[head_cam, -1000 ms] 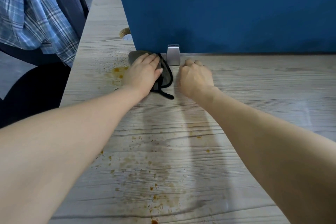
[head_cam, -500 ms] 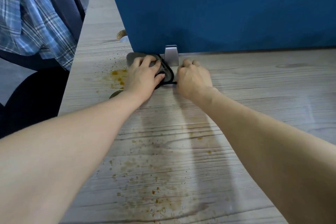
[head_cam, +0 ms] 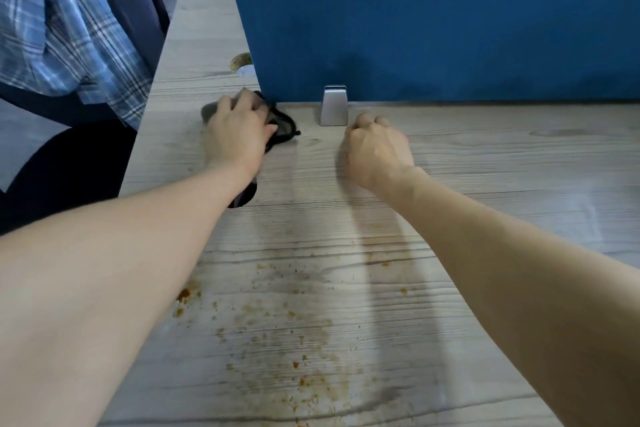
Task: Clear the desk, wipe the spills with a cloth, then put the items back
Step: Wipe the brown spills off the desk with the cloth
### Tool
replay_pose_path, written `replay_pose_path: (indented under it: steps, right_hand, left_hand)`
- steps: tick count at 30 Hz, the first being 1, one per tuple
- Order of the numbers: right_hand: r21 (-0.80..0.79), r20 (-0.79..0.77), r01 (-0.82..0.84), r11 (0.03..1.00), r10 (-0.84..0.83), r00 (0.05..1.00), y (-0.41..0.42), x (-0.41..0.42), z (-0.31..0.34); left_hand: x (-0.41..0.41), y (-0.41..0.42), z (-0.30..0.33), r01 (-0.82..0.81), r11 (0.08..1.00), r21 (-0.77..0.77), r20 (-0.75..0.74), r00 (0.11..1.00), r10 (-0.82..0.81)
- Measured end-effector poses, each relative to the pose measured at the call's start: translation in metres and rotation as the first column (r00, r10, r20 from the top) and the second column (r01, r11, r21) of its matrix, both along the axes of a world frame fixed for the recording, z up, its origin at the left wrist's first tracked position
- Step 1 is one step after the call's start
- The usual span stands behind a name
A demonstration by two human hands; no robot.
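Where the partition [head_cam: 433, 17] stands, orange spills [head_cam: 277, 333] (scattered) fleck the desk [head_cam: 502, 163].

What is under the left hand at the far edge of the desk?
The left hand presses on a grey cloth with black edging, flat on the desk. Most of the cloth is covered, so whether any spill remains beneath cannot be seen.
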State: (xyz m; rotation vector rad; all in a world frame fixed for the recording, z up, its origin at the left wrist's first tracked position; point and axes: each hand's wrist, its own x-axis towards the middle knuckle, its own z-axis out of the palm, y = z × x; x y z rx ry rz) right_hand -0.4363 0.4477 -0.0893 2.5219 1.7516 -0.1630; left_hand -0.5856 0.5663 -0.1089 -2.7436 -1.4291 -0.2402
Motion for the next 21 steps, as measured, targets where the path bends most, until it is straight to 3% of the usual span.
replay_pose_path:
  steps: [6, 12, 14, 17, 21]
  right_hand:
    - [-0.012, 0.032, 0.001, 1.000, -0.001, 0.999, 0.003, -0.008, 0.002]
    - [-0.037, 0.024, 0.019, 0.999, -0.018, 1.000, 0.003, -0.010, 0.003]
    - [-0.039, 0.011, 0.029, 0.999, -0.028, 1.000, 0.003, -0.009, 0.005]
    - [-0.033, 0.004, 0.038, 0.999, -0.038, 0.999, 0.005, -0.009, 0.004]
    - [-0.046, -0.016, 0.076, 0.996, -0.077, 0.997, 0.008, -0.013, 0.008]
  left_hand:
    - [-0.003, -0.009, -0.002, 0.042, 0.994, -0.100, 0.139, 0.990, -0.028]
    - [0.004, -0.011, -0.004, 0.234, 0.964, -0.125, 0.070, 0.972, -0.226]
    - [-0.023, 0.006, -0.008, 0.185, 0.972, -0.143, 0.092, 0.981, -0.173]
    - [-0.050, 0.026, -0.010, 0.005, 0.972, -0.233, 0.153, 0.988, 0.031]
    - [-0.032, 0.012, -0.010, 0.069, 0.951, -0.301, 0.197, 0.980, -0.009]
